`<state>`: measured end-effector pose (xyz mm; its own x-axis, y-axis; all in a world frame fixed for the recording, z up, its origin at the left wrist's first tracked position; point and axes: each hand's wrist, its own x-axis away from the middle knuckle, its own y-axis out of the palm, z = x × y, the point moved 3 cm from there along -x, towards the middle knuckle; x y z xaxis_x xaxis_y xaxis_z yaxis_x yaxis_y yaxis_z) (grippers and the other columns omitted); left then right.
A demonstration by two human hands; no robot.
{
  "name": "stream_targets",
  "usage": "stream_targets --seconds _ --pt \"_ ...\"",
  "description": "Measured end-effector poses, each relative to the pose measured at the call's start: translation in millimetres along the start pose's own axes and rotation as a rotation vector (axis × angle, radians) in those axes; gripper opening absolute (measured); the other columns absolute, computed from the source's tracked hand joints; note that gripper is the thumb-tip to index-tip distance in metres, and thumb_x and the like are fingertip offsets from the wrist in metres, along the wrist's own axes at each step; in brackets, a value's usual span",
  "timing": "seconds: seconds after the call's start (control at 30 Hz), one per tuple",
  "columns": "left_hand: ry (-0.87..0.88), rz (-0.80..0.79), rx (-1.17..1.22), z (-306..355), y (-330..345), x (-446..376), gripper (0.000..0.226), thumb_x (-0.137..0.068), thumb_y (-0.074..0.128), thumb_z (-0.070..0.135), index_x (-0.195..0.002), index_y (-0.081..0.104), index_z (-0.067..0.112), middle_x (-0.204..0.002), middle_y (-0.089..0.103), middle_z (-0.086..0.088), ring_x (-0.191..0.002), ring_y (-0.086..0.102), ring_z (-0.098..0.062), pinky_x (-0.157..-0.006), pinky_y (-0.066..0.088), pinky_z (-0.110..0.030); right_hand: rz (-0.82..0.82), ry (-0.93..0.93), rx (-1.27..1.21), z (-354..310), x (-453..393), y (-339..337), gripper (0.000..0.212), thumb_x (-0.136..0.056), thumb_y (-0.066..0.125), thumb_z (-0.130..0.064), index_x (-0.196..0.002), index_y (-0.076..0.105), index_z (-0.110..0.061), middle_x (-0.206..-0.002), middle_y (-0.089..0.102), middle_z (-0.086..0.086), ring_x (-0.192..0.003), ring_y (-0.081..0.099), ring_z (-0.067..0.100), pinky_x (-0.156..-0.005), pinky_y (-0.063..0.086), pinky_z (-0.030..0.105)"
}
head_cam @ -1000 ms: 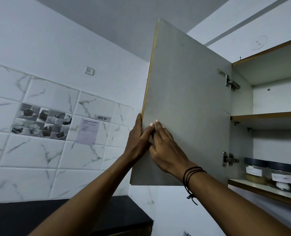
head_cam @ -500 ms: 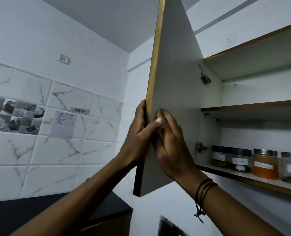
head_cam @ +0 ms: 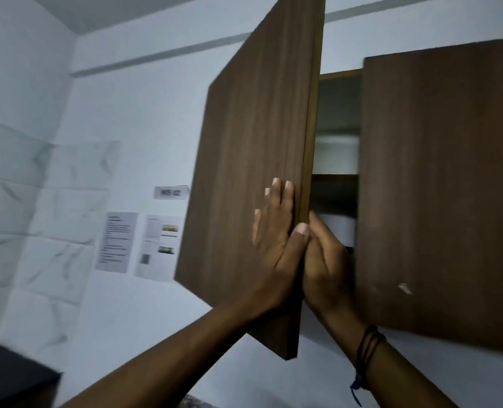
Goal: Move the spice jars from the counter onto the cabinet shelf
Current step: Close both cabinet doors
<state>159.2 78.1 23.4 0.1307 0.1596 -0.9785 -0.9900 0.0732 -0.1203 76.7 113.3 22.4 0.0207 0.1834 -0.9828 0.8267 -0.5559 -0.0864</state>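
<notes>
The left cabinet door point(head_cam: 244, 142) stands partly swung in, its brown wood outer face toward me. My left hand point(head_cam: 273, 245) lies flat on that face with straight fingers, and its thumb wraps the door's free edge. My right hand point(head_cam: 326, 266) is just behind that edge, against the inner side, with its fingertips hidden by the door. Through the narrow gap I see the cabinet interior point(head_cam: 337, 128) and a shelf edge point(head_cam: 334, 178). No spice jar is clearly visible; the doors hide the lower shelf.
The right cabinet door point(head_cam: 438, 187) is closed, close beside my right hand. Printed sheets point(head_cam: 116, 242) and a small label point(head_cam: 170, 192) hang on the wall at the left. A corner of the black counter point(head_cam: 8, 375) shows at bottom left.
The door has swung from wide open toward closed, so its outer face now shows and the jars on the lower shelf are hidden. Both hands moved with its edge.
</notes>
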Motion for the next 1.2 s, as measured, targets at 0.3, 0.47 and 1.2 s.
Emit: stream_targets --seconds 0.3,0.47,1.2 --pt "0.052 -0.052 -0.214 -41 109 -18 0.066 -0.097 0.004 0.043 -0.157 -0.002 0.016 -0.166 -0.013 -0.001 -0.152 -0.018 -0.012 -0.123 -0.010 -0.045 -0.021 0.282 0.491 62 -4 -82 0.048 -0.104 0.037 -0.030 -0.152 0.032 -0.024 -0.150 0.042 -0.006 -0.128 0.040 -0.002 -0.101 0.032 0.003" --pt "0.100 -0.177 -0.304 -64 141 -23 0.066 -0.097 0.000 0.045 -0.155 -0.009 0.016 -0.164 -0.021 -0.002 -0.150 -0.025 -0.016 -0.122 -0.014 -0.047 -0.150 0.211 0.778 82 -1 -103 0.050 -0.105 0.032 -0.028 -0.154 0.024 -0.023 -0.157 0.031 -0.005 -0.140 0.031 0.008 -0.117 0.027 0.025" --pt "0.133 -0.268 -0.546 -128 207 -42 0.075 -0.094 -0.004 0.061 -0.154 -0.019 0.019 -0.162 -0.027 -0.004 -0.148 -0.031 -0.020 -0.120 -0.018 -0.050 -0.362 0.201 1.353 164 10 -127 0.069 -0.104 0.023 -0.040 -0.146 -0.029 -0.021 -0.158 -0.031 0.001 -0.146 -0.028 0.016 -0.120 -0.015 0.035"
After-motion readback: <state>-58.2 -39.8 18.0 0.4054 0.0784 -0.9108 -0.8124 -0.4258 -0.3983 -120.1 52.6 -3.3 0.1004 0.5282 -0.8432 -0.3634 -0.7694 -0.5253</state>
